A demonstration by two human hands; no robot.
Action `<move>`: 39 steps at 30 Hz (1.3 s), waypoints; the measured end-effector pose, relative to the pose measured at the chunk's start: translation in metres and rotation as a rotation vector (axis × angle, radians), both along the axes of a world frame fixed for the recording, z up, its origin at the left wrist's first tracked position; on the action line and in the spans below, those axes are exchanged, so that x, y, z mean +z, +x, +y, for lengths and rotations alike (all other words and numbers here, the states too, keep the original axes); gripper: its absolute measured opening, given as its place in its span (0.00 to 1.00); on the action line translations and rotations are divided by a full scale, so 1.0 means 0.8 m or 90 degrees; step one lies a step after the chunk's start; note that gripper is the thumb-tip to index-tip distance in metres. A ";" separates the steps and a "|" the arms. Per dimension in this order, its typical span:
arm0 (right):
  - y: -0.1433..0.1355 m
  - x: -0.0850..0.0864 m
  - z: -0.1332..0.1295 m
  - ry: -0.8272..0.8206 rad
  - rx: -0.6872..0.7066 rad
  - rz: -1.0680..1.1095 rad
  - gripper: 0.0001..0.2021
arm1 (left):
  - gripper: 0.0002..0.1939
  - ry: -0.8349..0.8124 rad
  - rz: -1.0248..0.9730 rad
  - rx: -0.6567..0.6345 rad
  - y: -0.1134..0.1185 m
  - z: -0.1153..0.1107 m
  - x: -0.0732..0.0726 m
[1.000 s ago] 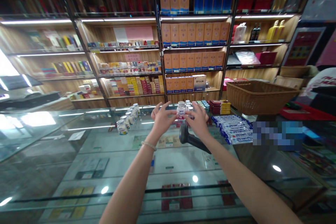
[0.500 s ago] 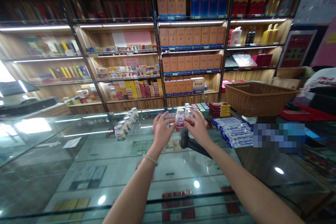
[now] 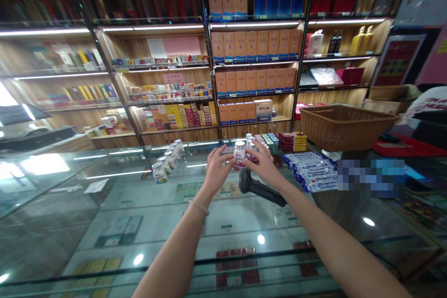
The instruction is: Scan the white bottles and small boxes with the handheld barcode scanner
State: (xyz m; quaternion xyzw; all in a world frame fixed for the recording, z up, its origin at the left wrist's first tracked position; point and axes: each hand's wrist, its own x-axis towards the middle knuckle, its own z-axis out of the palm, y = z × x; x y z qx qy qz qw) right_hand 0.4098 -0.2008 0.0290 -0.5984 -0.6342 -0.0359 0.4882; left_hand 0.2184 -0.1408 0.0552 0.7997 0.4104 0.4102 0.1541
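Note:
A small clear bottle [image 3: 240,150] with a pale cap and a pink-and-white label stands upright at the back of the glass counter. My left hand [image 3: 218,165] pinches it from the left with thumb and fingertips. From the other side, the fingertips of my right hand [image 3: 262,162] press against it. Behind my right fingers another similar bottle [image 3: 249,138] is partly hidden. Just below the hands lies a black handheld scanner [image 3: 261,191], its handle reaching under my right forearm. To the left, several white bottles [image 3: 168,160] stand in a slanting row.
Blue-and-white packets [image 3: 310,172] lie right of my right hand, with red-and-yellow packs [image 3: 292,141] and small green-lidded containers [image 3: 268,140] behind. A wicker basket [image 3: 345,128] sits at the back right. Stocked shelves [image 3: 254,65] line the wall beyond the glass counter [image 3: 167,214].
The view has tilted slightly. My hands stay around the bottle, with the fingers shifted a little and more of its label showing. More of the scanner's handle shows.

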 end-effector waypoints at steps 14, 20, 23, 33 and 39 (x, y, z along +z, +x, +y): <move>0.001 0.005 0.006 0.037 0.006 0.194 0.15 | 0.25 0.105 0.039 0.017 0.018 -0.025 -0.002; -0.004 0.010 0.002 0.025 0.033 0.293 0.16 | 0.23 0.177 0.021 0.075 0.026 -0.043 -0.004; -0.008 0.010 0.000 0.009 0.044 0.285 0.16 | 0.19 0.195 0.020 0.092 0.027 -0.043 -0.004; -0.007 0.008 -0.002 -0.033 -0.028 0.185 0.17 | 0.13 0.238 0.005 0.094 0.017 -0.032 -0.005; 0.015 0.016 -0.010 0.081 -0.131 -0.014 0.23 | 0.12 0.201 0.009 0.069 0.011 -0.025 -0.001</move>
